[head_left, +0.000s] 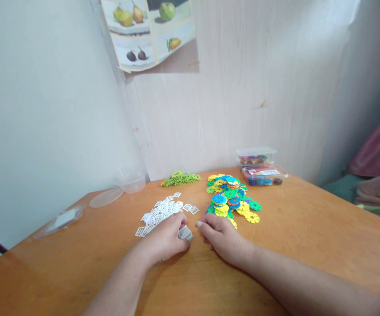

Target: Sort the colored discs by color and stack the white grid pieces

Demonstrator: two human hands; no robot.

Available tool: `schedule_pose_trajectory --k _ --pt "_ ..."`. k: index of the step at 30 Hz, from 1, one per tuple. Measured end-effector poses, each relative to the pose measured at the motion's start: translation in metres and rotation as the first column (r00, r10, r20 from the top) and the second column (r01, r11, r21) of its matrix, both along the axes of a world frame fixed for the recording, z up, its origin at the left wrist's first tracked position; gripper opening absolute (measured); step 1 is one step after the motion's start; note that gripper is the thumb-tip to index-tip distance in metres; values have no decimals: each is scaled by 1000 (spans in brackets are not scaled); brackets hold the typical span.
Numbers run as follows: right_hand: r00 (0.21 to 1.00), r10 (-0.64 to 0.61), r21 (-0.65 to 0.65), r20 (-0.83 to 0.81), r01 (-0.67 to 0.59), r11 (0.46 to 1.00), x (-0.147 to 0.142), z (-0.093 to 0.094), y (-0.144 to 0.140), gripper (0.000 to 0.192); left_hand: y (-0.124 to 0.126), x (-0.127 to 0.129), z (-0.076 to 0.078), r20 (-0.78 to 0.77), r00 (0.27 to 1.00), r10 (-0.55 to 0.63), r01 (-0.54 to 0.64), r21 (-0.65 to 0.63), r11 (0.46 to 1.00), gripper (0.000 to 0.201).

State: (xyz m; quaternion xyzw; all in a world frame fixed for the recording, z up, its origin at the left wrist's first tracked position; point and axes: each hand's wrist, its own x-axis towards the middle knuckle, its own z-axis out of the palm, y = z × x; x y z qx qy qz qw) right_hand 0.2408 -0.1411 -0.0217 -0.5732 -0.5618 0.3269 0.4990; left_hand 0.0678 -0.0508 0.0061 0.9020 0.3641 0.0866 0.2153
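A wooden bench [291, 237] stands in a corner, a pale wall on the left and a wood-grain panel behind, with a fruit poster [150, 30] hanging above. At the bench's far left edge lies a flat clear lid [59, 220], then a round clear lid [106, 197], and just beyond it, near the back edge, a clear tub [130, 180]. Right of the tub, by the back edge, sits a small heap of green pieces [179, 178]. Nearer the front, a scatter of white grids [163, 211] spreads left of the middle. The left hand [165, 239] rests on the bench at the near edge of that scatter, its fingers curled around a small stack of white grids [185, 232], gripping it. Just beside it, the right hand [222, 237] lies knuckles up with fingers bent loosely, its fingertips close to the stack; whether they touch it I cannot tell. Behind the right hand lies a pile of coloured discs [231, 197], blue, green, yellow and orange. Further right, near the back edge, two clear boxes [260, 169] of coloured pieces are stacked. Beyond the bench's right edge lies pink and green cloth [377, 175].
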Motion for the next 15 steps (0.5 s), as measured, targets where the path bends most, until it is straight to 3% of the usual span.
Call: schedule_pose_trajectory --k 15 --pt "996 -88 40 -23 89 995 1 -2 4 30 -7 8 2 -12 998 61 -61 41 997 21"
